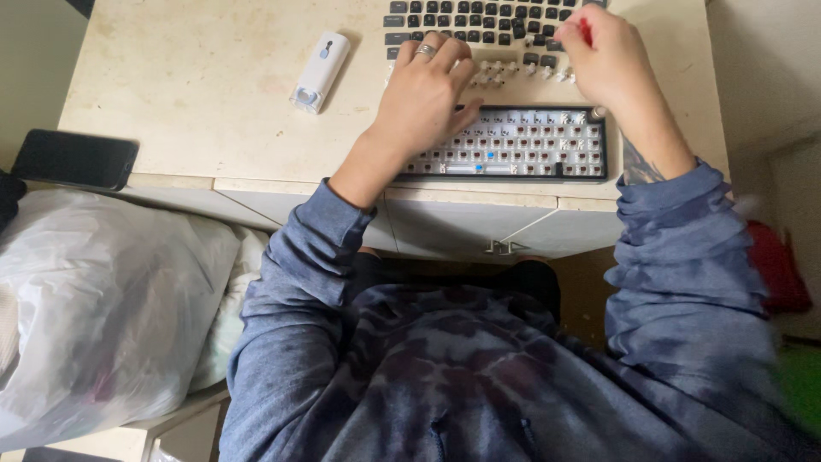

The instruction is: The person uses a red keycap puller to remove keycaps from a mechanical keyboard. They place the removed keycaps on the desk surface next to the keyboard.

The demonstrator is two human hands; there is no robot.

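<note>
A black keyboard base (522,145) with bare switches and no keycaps lies at the near edge of the cream table (197,94). My left hand (423,90), a ring on one finger, rests palm down on the board's upper left corner. My right hand (603,56) hovers above the upper right corner, fingers closed on a small red tool (586,32). Beyond the board lie several loose dark keycaps (479,21) in rows and a line of pale keycaps (522,70).
A white oblong gadget (319,70) lies to the left of the keycaps. A dark phone (75,159) sits at the table's left edge. A filled translucent plastic bag (94,299) is at my lower left. Something red (778,265) is at the right.
</note>
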